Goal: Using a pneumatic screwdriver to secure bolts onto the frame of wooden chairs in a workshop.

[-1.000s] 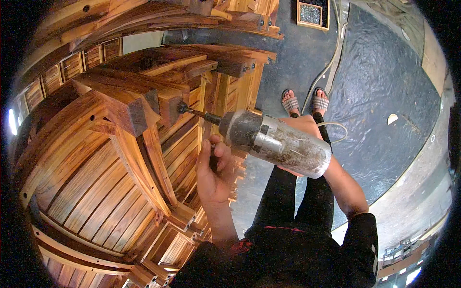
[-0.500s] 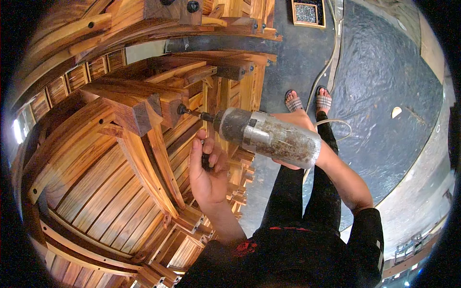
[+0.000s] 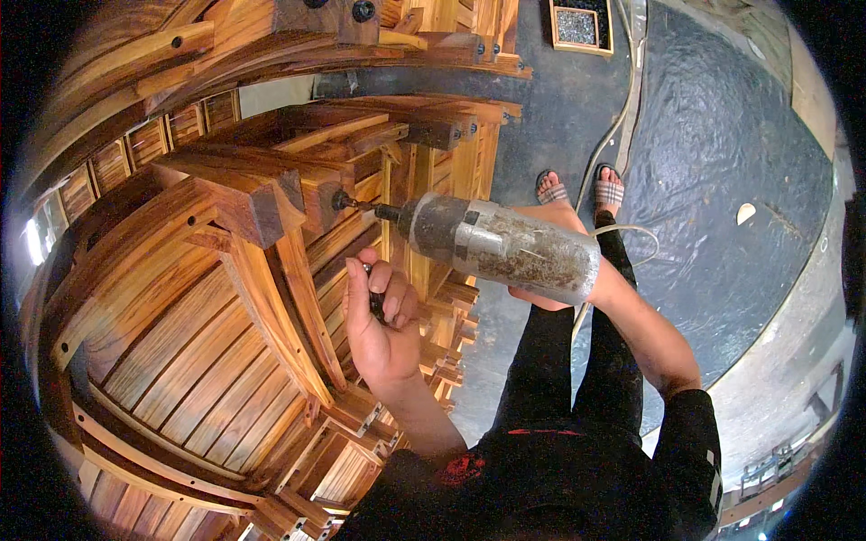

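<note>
My right hand (image 3: 557,216) is closed around a worn silver-grey power driver (image 3: 519,248), mostly hidden behind its body. The driver's bit (image 3: 386,212) points left and meets a dark bolt head (image 3: 341,200) in the end of a wooden block (image 3: 320,200) on a slatted wooden furniture frame (image 3: 253,212). Just below the bit, my left hand (image 3: 386,338) curls, palm up, around small dark pieces of hardware (image 3: 375,302) that look like bolts. The fingers partly cover them, so their exact shape does not show.
Another wooden frame (image 3: 361,68) with dark bolt heads stands beyond this one. On the grey floor, a shallow wooden box (image 3: 582,47) holds small metal pieces. A pale hose (image 3: 622,117) runs along the floor near my sandalled feet.
My left hand has moved a little left, away from the driver, and its fingers have curled in more. The driver has shifted only slightly, its bit still at the bolt head.
</note>
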The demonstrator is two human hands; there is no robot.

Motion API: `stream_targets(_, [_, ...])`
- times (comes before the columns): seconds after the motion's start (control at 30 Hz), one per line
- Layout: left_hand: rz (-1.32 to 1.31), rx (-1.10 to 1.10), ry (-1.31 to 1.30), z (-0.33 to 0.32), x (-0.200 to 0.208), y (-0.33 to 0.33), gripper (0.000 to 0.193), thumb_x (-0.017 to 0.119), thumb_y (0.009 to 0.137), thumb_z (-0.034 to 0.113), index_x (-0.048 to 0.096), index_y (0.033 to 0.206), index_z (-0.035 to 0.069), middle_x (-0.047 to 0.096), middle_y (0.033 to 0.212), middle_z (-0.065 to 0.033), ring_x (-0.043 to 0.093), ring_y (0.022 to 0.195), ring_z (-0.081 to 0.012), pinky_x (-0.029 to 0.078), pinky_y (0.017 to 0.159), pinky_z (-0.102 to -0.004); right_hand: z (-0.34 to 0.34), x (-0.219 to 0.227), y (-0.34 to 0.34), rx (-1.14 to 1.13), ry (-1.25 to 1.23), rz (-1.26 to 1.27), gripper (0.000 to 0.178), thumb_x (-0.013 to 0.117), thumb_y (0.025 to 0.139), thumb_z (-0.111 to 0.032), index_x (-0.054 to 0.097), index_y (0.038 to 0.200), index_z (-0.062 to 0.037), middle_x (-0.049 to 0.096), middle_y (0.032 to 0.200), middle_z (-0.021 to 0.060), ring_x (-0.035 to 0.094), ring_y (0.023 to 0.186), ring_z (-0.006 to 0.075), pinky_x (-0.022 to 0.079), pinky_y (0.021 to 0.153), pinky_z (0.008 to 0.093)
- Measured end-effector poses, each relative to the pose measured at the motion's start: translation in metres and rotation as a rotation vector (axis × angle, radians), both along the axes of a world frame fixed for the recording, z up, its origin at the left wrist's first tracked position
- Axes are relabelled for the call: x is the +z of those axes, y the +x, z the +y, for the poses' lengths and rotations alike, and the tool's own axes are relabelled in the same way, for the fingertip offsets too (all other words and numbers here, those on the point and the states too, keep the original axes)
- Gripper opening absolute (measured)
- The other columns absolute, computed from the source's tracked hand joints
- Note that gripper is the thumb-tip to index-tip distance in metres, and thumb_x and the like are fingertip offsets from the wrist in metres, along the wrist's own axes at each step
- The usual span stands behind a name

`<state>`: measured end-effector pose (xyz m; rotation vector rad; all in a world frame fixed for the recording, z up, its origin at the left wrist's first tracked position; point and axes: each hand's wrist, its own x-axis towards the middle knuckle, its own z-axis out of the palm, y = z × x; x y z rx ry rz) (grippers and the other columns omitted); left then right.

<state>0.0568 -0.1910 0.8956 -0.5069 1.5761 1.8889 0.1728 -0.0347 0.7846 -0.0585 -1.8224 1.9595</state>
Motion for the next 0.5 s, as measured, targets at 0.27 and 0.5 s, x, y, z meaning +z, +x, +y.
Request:
stream_targets(0.27, [0.110, 0.042, -0.036, 0.009, 0.001, 0.006, 0.026, 0.054, 0.095, 0.029, 0.054, 0.100, 0.004, 0.041, 0.069, 0.0027, 0.033, 0.051, -0.0044, 0.024, 0.042, -0.0188, -0.011, -0.010, 0.008, 0.192, -0.569, -0.127, 0.035, 0.070, 0.064, -0.017, 0.060, 0.094, -0.0027, 0.060, 0.090, 0.0114, 0.058, 0.076, 0.0251, 0.046, 0.066, 0.0313])
stream_targets(0.5, [0.192, 0.022, -0.024, 0.034, -0.015, 0.005, 0.026, 0.055, 0.094, 0.032, 0.054, 0.097, 0.006, 0.040, 0.066, 0.0032, 0.033, 0.050, -0.0046, 0.025, 0.042, -0.0195, -0.009, -0.028, 0.042, -0.097, 0.207, 0.005, 0.030, 0.065, 0.078, -0.025, 0.059, 0.102, -0.0068, 0.063, 0.095, 0.0084, 0.059, 0.078, 0.0217, 0.047, 0.070, 0.0321])
